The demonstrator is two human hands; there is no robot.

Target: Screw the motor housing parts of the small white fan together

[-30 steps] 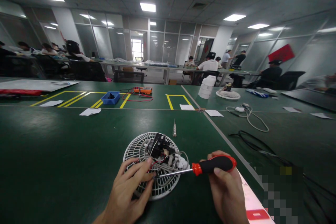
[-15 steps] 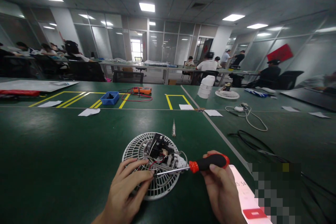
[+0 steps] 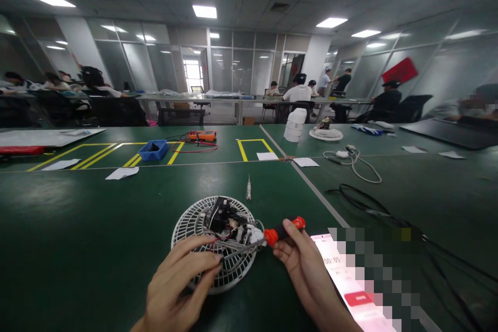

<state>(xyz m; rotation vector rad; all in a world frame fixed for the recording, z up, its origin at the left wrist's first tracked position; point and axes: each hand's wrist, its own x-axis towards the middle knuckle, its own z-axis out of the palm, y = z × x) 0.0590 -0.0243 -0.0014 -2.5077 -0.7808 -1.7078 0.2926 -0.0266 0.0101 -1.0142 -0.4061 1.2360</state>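
Note:
A white round fan grille (image 3: pixel 182 223) lies on the green table with a black motor assembly (image 3: pixel 221 212) and wires on it. My right hand (image 3: pixel 299 257) is closed round the red and black handle of a screwdriver (image 3: pixel 278 233), whose shaft slants down left across the grille. The shaft's tip ends by my left fingertips. My left hand (image 3: pixel 182 275) rests over the grille's near left part, thumb and fingers pinched together at a small dark piece too small to name. Beyond the grille lies a small clear-handled screwdriver (image 3: pixel 248 189).
A lit phone (image 3: pixel 334 259) lies right of my right hand, with black cables (image 3: pixel 373 207) beyond. Farther back are a blue bin (image 3: pixel 153 151), an orange multimeter (image 3: pixel 202 136), a white cylindrical part (image 3: pixel 294 125) and another fan grille (image 3: pixel 326 135). People sit at far tables.
My right hand has turned the screwdriver's handle and shifted its grip, the handle now nearer the grille. My left hand keeps its pinch. The whole view has shifted slightly.

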